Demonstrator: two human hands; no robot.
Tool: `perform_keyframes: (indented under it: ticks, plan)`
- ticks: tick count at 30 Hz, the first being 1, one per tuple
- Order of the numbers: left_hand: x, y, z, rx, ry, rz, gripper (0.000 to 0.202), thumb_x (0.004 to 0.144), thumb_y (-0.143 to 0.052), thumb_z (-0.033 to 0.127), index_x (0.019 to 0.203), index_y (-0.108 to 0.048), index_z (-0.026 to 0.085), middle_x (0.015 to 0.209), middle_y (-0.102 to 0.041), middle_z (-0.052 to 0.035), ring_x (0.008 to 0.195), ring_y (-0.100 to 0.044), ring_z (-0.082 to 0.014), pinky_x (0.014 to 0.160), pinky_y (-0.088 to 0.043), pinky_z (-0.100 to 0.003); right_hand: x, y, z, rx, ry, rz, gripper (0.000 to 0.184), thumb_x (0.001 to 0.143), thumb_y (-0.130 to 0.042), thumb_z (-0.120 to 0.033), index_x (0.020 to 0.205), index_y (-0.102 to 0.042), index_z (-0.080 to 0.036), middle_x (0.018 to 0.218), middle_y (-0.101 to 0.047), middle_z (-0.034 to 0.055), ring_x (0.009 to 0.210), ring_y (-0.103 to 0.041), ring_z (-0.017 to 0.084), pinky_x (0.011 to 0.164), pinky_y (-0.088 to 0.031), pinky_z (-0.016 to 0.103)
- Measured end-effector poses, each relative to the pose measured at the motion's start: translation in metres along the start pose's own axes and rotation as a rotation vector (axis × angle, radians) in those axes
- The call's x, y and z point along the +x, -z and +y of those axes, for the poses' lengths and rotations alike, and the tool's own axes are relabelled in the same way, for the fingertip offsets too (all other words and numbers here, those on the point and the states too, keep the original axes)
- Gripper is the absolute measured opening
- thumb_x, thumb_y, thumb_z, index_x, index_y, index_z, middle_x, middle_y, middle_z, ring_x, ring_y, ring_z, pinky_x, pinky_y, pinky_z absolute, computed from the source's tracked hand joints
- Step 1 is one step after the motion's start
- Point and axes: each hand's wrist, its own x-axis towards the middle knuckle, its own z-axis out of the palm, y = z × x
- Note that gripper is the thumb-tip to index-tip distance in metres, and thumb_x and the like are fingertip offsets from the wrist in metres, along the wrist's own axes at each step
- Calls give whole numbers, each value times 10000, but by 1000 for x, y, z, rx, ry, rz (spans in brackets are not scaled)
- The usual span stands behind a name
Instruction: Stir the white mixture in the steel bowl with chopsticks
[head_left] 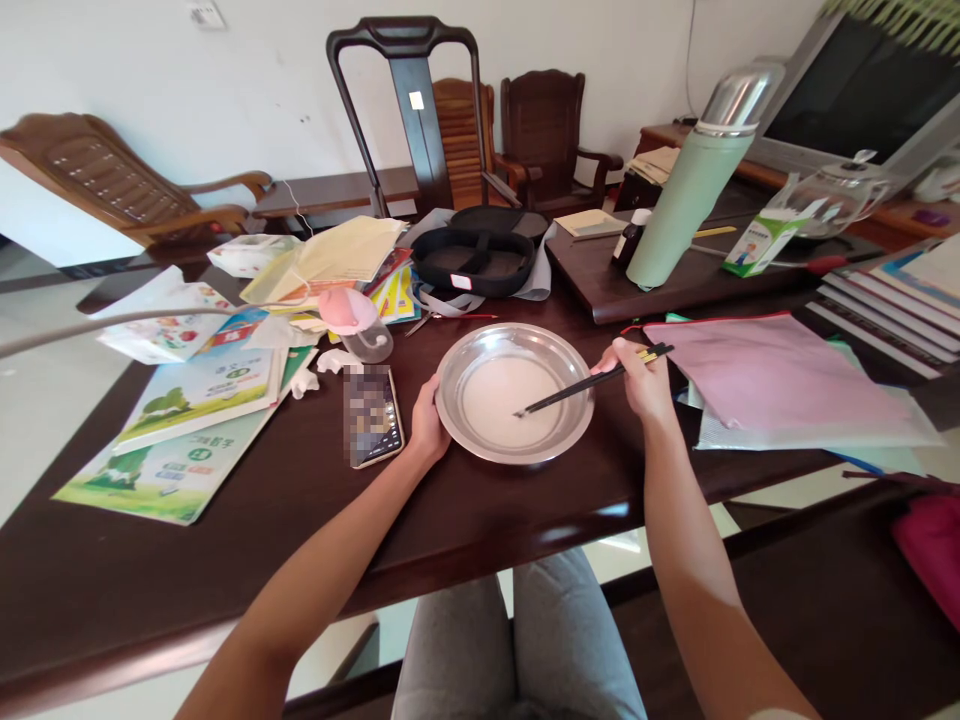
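A round, shallow stainless-steel basin [555, 445] stands on the dark wooden table in front of me. Something whitish covers its bottom; whether it is powder or liquid I cannot make out. My left hand [429, 420] grips the basin's left rim, thumb side toward me. In my right hand [639, 378] is a pair of black chopsticks [570, 390], slanting down to the left. Their tips touch or nearly touch the whitish contents near the basin's middle. A phone [386, 420] lies just left of my left hand.
Left: booklets [199, 390], crumpled tissues [337, 360] and a pink-lidded cup [351, 315]. Behind the basin sits an open black case [476, 262]. Right: a pink zip pouch [757, 365], a tall green thermos [686, 200], a small carton [761, 243] and stacked books [892, 310].
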Motion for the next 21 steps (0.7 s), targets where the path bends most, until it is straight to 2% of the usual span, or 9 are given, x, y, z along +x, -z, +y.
perform_keyframes:
  ticks: [4,7,11,14,17,19,21]
  plan:
    - [0,0,0,-9,-9,-5,323,725,-894,493,792,-737,219,807,-785,-7,905,-760,-256,887,-601,-351,-3,-5,-2,-29,0,-139,578,871,-787,-799,646,-769,-267,702,-804,47,720,-795,256,781,-631,403]
    - [-1,-1,0,-14,-13,-10,329,715,-908,489,760,-719,223,784,-777,-1,887,-762,-256,870,-607,-349,-1,-4,-1,-48,7,-71,571,871,-785,-802,654,-754,-274,704,-804,38,729,-795,256,825,-642,418]
    - [-3,-3,2,-20,-21,5,321,718,-911,469,731,-703,225,767,-773,1,890,-765,-260,879,-620,-355,2,1,2,-25,-2,71,605,885,-769,-797,582,-689,-279,601,-741,25,645,-758,244,768,-636,412]
    - [-4,-5,3,-28,-27,17,320,719,-910,452,705,-680,230,757,-770,2,891,-763,-263,871,-625,-357,-1,-1,1,-14,-22,-41,614,874,-774,-804,581,-694,-271,610,-747,35,638,-757,246,733,-633,406]
    - [-4,-5,3,-28,-28,25,314,718,-905,442,696,-676,228,750,-762,2,875,-757,-255,864,-624,-349,-3,-5,-3,-39,-13,-143,601,857,-779,-822,632,-736,-266,692,-795,44,695,-783,255,785,-650,417]
    - [-4,-5,3,-19,-28,26,303,729,-898,441,709,-687,225,750,-757,3,880,-757,-251,872,-623,-347,-2,-5,-3,-55,-5,-104,592,846,-782,-830,646,-739,-274,699,-800,37,714,-788,258,819,-656,426]
    - [-4,-5,3,-12,-27,24,294,743,-888,443,722,-692,224,752,-753,3,897,-759,-254,883,-621,-349,0,-3,-2,-56,-3,-8,600,853,-776,-825,613,-702,-280,652,-774,30,694,-779,256,817,-656,428]
